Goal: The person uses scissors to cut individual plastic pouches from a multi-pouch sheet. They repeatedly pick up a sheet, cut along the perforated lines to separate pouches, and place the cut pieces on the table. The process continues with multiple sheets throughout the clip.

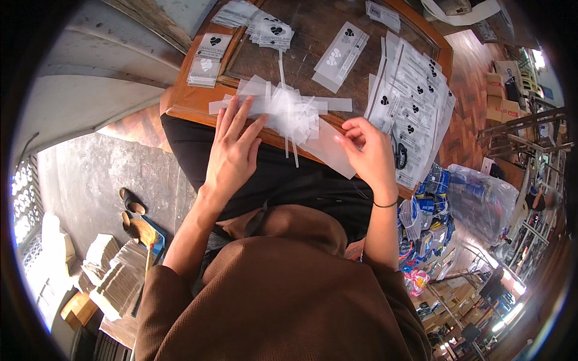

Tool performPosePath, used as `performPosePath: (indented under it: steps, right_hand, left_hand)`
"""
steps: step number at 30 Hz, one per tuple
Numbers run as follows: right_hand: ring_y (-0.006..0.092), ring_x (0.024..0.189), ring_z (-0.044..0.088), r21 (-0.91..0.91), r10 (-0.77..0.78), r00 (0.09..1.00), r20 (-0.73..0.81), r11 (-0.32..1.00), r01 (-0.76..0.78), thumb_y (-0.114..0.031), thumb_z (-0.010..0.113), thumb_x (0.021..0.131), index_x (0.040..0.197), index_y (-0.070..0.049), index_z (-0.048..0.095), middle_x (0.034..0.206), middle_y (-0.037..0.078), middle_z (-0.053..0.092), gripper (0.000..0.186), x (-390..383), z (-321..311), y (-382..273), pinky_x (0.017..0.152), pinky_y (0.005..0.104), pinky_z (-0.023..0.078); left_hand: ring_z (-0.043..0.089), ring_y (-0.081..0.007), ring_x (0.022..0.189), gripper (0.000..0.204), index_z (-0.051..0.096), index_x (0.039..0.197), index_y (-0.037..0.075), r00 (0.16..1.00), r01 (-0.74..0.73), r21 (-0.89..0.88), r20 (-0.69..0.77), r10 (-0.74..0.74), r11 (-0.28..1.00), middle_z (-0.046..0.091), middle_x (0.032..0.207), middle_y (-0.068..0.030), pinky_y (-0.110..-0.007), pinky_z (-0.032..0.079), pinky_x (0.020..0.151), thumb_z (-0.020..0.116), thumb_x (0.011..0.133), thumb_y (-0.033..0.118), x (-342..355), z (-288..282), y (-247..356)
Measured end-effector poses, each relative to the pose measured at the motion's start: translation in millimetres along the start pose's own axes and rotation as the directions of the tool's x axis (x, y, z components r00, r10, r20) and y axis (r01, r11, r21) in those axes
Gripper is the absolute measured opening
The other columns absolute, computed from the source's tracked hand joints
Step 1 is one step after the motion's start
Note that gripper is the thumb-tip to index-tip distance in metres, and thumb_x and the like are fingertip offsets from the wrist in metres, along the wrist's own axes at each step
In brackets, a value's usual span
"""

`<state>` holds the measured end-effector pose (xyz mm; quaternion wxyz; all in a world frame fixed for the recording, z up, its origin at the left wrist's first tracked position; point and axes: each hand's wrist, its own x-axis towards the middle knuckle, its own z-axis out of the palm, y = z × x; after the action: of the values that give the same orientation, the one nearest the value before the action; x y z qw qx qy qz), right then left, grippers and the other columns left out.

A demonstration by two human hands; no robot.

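My left hand (236, 150) rests with fingers spread on a loose pile of thin translucent strips and offcuts (294, 114) at the desk's front edge. My right hand (367, 156) hovers at or on a larger translucent sheet (328, 156), fingers loosely curled, thumb and index apart; exact contact is unclear. Beside it, black-handled scissors (400, 155) lie on a spread of printed clear sheets with dark heart marks (415, 84). Smaller printed pieces lie in stacks (268, 33) at the back, at the left (209, 54) and in the middle (338, 51).
The wooden desk (186, 102) sits by a pale wall (96, 72). At lower left are slippers (135, 201), a broom (144, 231) and stacked pale bundles (114, 271). At right are plastic-wrapped bundles (424, 216), cardboard boxes (500, 108) and metal racks (530, 222).
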<state>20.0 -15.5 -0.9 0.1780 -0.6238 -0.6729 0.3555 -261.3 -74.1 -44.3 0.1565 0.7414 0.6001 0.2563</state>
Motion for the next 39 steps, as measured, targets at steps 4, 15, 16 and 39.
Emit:
performPosePath:
  steps: [4, 15, 16, 39]
  right_hand:
    - [0.0242, 0.074, 0.076, 0.028, 0.016, 0.999, -0.028, 1.000, -0.015, -0.006, 0.080, 0.086, 0.102, -0.002, 0.074, 0.086, 0.014, 0.077, 0.018, -13.2, -0.3, 22.6, 0.068, 0.0336, 0.058]
    - [0.0285, 0.077, 0.076, -0.027, -0.048, 0.994, -0.103, 0.999, 0.045, -0.005, 0.076, 0.086, 0.097, -0.001, 0.075, 0.085, 0.015, 0.076, 0.011, 1.5, 13.7, 5.8, 0.069, 0.0366, 0.058]
    - [0.0286, 0.077, 0.076, -0.075, -0.055, 0.992, -0.114, 0.996, 0.047, -0.005, 0.076, 0.086, 0.097, -0.001, 0.075, 0.084, 0.015, 0.076, 0.012, 0.9, 10.9, 5.2, 0.069, 0.0373, 0.058]
    - [0.0286, 0.081, 0.077, 0.102, -0.021, 0.973, -0.228, 0.994, 0.046, -0.002, 0.077, 0.088, 0.099, 0.000, 0.073, 0.088, 0.016, 0.077, 0.012, -4.4, 30.4, 14.4, 0.071, 0.0355, 0.060]
  left_hand:
    - [0.036, -0.0420, 0.153, 0.049, 0.068, 0.133, 0.010, 1.000, -0.009, 0.006, 0.018, 0.009, 1.000, 0.044, 0.161, -0.0183, -0.059, 0.032, 0.124, 0.072, 0.085, -0.002, 0.9, 0.8, -1.2]
    - [0.035, -0.0407, 0.154, 0.052, 0.068, 0.133, 0.007, 1.000, 0.004, 0.000, 0.001, -0.004, 1.000, 0.044, 0.162, -0.0162, -0.058, 0.031, 0.124, 0.073, 0.083, -0.005, 1.7, 1.6, 1.0]
    - [0.035, -0.0406, 0.154, 0.052, 0.068, 0.134, 0.007, 1.000, 0.008, 0.002, 0.003, -0.008, 1.000, 0.044, 0.162, -0.0164, -0.058, 0.031, 0.124, 0.073, 0.083, -0.005, 2.0, 1.2, 1.1]
    - [0.031, -0.0425, 0.155, 0.065, 0.058, 0.144, 0.007, 0.998, 0.023, 0.083, 0.057, -0.028, 0.996, 0.038, 0.165, -0.0180, -0.063, 0.028, 0.124, 0.081, 0.084, 0.010, 11.9, -7.8, -14.0]
